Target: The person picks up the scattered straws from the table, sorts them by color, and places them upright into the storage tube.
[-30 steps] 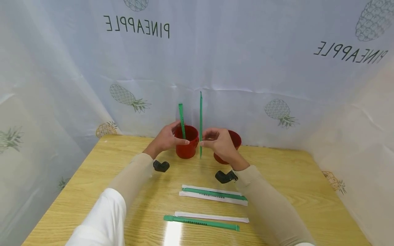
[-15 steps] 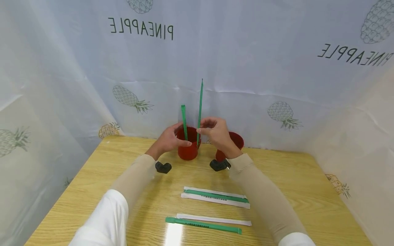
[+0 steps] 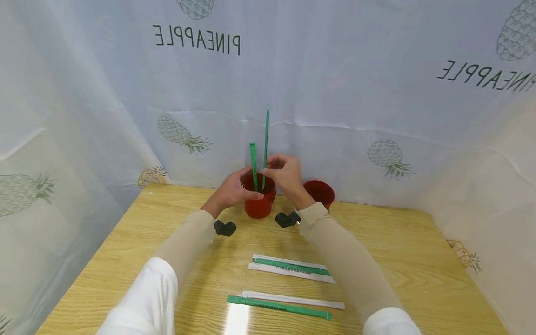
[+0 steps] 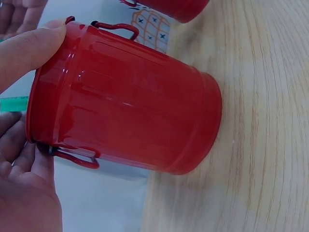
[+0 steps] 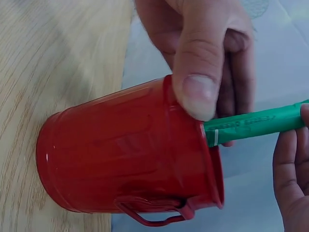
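Observation:
A small red metal bucket with little side handles stands upright on the table. My left hand holds it at the rim, the thumb on the near side and the fingers behind. One green wrapped straw leans inside. A second green wrapped straw is pinched near its lower part by my right hand, above the bucket. In the right wrist view the pinched straw's lower end dips just inside the rim. Another red bucket stands to the right, partly behind my right wrist.
On the wooden table nearer me lie a green straw between white ones, then a white straw beside a green straw. A pineapple-print curtain hangs closely behind the buckets. Black wrist cameras hang under both wrists.
My right hand has carried the green straw up and left, from beside the left bucket to over it, and its lower end has gone into the bucket. My left hand keeps its hold.

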Demonstrator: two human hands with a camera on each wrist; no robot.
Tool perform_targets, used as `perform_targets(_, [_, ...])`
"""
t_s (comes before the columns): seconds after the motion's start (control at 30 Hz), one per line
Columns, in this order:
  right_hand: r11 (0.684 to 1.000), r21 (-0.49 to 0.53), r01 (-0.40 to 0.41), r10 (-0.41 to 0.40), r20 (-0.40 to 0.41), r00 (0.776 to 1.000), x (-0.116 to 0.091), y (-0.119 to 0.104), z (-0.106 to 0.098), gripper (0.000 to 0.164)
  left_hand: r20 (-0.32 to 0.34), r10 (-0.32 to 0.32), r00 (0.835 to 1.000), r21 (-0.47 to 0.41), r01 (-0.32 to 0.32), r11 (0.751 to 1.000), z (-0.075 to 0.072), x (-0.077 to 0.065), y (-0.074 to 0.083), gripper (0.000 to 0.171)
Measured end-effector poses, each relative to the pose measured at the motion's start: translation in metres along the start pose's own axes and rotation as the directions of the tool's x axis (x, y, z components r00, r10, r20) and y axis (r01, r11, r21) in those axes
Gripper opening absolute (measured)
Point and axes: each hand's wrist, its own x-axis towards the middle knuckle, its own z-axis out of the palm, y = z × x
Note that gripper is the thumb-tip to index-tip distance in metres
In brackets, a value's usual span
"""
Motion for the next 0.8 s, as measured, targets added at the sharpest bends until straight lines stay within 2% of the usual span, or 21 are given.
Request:
perform_targets(0.23, [0.996, -0.093, -0.005, 0.001, -0.045, 0.999, 0.005, 0.008, 0.011, 0.014, 0.005, 0.002, 1.000, -0.010, -0.002, 1.000, 0.000, 0.001, 0.000, 0.096])
perform_targets(0.43, [0.985, -0.172, -0.005, -0.004, -0.050, 0.999, 0.004, 0.017, 0.015, 0.013, 0.007, 0.004, 1.000, -0.008, -0.004, 1.000, 0.000, 0.002, 0.001, 0.094])
perform_targets(0.8, [0.974, -0.227, -0.014, 0.007, -0.030, 1.000, 0.000, 0.024, 0.016, 0.018, 0.015, 0.000, 1.000, -0.041, 0.001, 0.999, 0.000, 0.000, 0.001, 0.097])
